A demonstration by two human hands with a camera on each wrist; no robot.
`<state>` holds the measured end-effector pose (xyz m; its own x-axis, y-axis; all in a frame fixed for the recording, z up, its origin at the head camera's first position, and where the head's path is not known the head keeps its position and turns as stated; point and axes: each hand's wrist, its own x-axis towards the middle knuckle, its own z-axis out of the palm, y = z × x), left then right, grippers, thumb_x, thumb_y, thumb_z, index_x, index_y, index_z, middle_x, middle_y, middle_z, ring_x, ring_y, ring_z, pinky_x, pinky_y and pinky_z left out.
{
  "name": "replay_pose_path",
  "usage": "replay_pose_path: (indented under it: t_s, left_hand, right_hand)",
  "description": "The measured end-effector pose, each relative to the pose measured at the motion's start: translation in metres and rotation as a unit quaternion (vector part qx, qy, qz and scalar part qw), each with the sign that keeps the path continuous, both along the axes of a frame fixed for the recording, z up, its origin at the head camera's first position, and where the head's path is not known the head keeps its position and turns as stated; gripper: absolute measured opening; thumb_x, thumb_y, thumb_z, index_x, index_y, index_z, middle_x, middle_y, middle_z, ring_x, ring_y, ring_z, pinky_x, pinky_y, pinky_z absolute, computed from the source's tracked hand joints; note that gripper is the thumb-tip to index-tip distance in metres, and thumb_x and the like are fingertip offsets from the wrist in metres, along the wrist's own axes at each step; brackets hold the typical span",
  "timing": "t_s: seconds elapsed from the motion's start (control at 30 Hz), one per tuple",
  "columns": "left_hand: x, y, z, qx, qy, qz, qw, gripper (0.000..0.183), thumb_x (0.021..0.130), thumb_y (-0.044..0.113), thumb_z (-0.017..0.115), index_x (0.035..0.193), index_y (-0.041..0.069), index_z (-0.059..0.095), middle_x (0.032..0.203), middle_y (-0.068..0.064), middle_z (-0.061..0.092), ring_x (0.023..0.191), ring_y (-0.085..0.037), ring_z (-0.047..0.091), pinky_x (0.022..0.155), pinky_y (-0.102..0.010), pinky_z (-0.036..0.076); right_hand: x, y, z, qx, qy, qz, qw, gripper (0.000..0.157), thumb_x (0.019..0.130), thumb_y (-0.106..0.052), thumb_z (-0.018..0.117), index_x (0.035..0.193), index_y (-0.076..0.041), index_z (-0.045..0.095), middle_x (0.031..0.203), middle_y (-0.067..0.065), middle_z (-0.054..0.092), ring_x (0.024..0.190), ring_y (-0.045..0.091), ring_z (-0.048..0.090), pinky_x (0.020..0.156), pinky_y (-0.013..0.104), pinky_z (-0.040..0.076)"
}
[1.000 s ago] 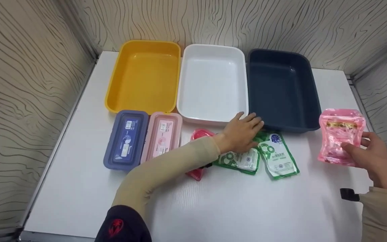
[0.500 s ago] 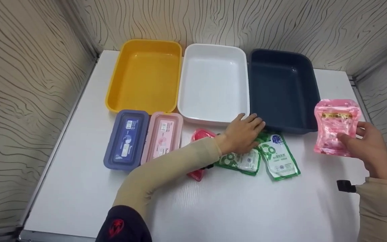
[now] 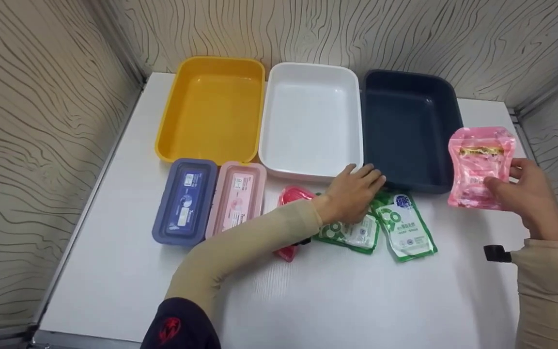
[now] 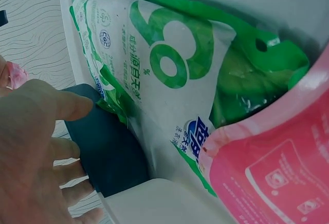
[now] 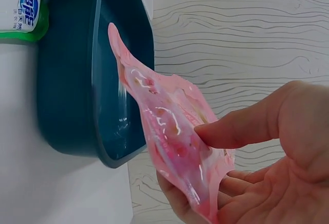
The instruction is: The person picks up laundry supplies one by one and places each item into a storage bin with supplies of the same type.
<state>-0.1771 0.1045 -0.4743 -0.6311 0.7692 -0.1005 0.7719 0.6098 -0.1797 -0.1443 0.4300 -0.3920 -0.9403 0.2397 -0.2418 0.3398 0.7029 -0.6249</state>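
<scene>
My right hand [image 3: 533, 201] pinches a pink pouch [image 3: 477, 165] between thumb and fingers, holding it up beside the front right corner of the navy tub [image 3: 405, 140]. In the right wrist view the pouch [image 5: 169, 126] looks shiny and part see-through, with the thumb pressed on its face. My left hand [image 3: 354, 196] has its fingers extended toward the front rims of the white and navy tubs, over a green-and-white laundry detergent refill pouch [image 3: 356, 235]. A second such pouch [image 3: 407, 230] lies just right of it. A red-pink pouch [image 3: 296, 194] is partly hidden under the left forearm.
A yellow tub [image 3: 211, 111] and a white tub [image 3: 313, 121] stand in a row with the navy one along the back wall. In front of the yellow tub sit a blue lidded box [image 3: 184, 201] and a pink lidded box [image 3: 238, 194]. Patterned panels enclose the table [image 3: 356, 300].
My right hand has moved the pink pouch up and slightly left, toward the navy tub's right side. The left hand has stayed in nearly the same place.
</scene>
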Motion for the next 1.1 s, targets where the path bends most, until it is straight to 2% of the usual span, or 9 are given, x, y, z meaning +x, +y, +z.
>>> replay_pose_path:
  t_s: [0.17, 0.3, 0.53, 0.7, 0.93, 1.1]
  left_hand:
    - [-0.001, 0.0, 0.002, -0.006, 0.002, 0.001, 1.0, 0.067, 0.11, 0.041, 0.044, 0.17, 0.016, 0.028, 0.173, -0.002, 0.034, 0.162, -0.023, 0.029, 0.13, -0.045, 0.032]
    - [-0.001, -0.001, 0.003, -0.005, -0.002, 0.003, 1.0, 0.068, 0.109, 0.041, 0.045, 0.17, 0.016, 0.029, 0.173, -0.002, 0.034, 0.162, -0.024, 0.029, 0.131, -0.045, 0.032]
    - [-0.001, -0.003, 0.002, -0.004, -0.004, 0.004, 1.0, 0.068, 0.109, 0.04, 0.045, 0.17, 0.015, 0.028, 0.173, -0.003, 0.034, 0.162, -0.024, 0.029, 0.13, -0.046, 0.032]
    - [0.0, -0.004, 0.002, -0.003, -0.003, 0.005, 1.0, 0.067, 0.109, 0.04, 0.045, 0.17, 0.015, 0.029, 0.172, -0.003, 0.035, 0.161, -0.024, 0.03, 0.13, -0.046, 0.032]
    - [0.0, -0.001, 0.002, -0.009, 0.002, 0.001, 1.0, 0.065, 0.111, 0.039, 0.041, 0.17, 0.015, 0.028, 0.172, -0.002, 0.035, 0.161, -0.023, 0.03, 0.129, -0.045, 0.034]
    - [0.0, 0.0, 0.001, -0.01, 0.005, -0.002, 0.9999, 0.067, 0.11, 0.04, 0.044, 0.17, 0.015, 0.029, 0.172, -0.002, 0.035, 0.161, -0.023, 0.031, 0.129, -0.045, 0.035]
  right_hand:
    - [-0.01, -0.007, 0.004, 0.006, 0.002, 0.008, 1.0, 0.08, 0.107, -0.023, 0.057, 0.162, 0.015, 0.013, 0.154, 0.044, 0.033, 0.107, 0.032, 0.058, 0.061, 0.009, 0.053]
    - [-0.017, -0.012, 0.005, 0.002, 0.002, 0.016, 1.0, 0.079, 0.107, -0.023, 0.056, 0.162, 0.015, 0.014, 0.156, 0.045, 0.033, 0.111, 0.035, 0.058, 0.062, 0.01, 0.053]
    - [-0.025, -0.017, 0.003, -0.01, 0.005, 0.035, 0.999, 0.077, 0.106, -0.021, 0.057, 0.162, 0.013, 0.016, 0.155, 0.041, 0.035, 0.101, 0.019, 0.057, 0.066, 0.01, 0.054]
    - [-0.028, -0.02, 0.002, -0.01, 0.007, 0.036, 0.999, 0.077, 0.106, -0.021, 0.057, 0.162, 0.013, 0.017, 0.156, 0.042, 0.036, 0.106, 0.021, 0.057, 0.066, 0.008, 0.053]
    - [-0.031, -0.022, 0.0, -0.016, 0.007, 0.035, 0.999, 0.076, 0.106, -0.02, 0.056, 0.163, 0.011, 0.017, 0.155, 0.038, 0.036, 0.096, 0.01, 0.056, 0.068, 0.012, 0.056]
    - [-0.034, -0.026, -0.002, -0.027, 0.0, 0.036, 0.999, 0.077, 0.106, -0.022, 0.056, 0.163, 0.011, 0.016, 0.157, 0.038, 0.035, 0.094, 0.008, 0.058, 0.071, 0.014, 0.058]
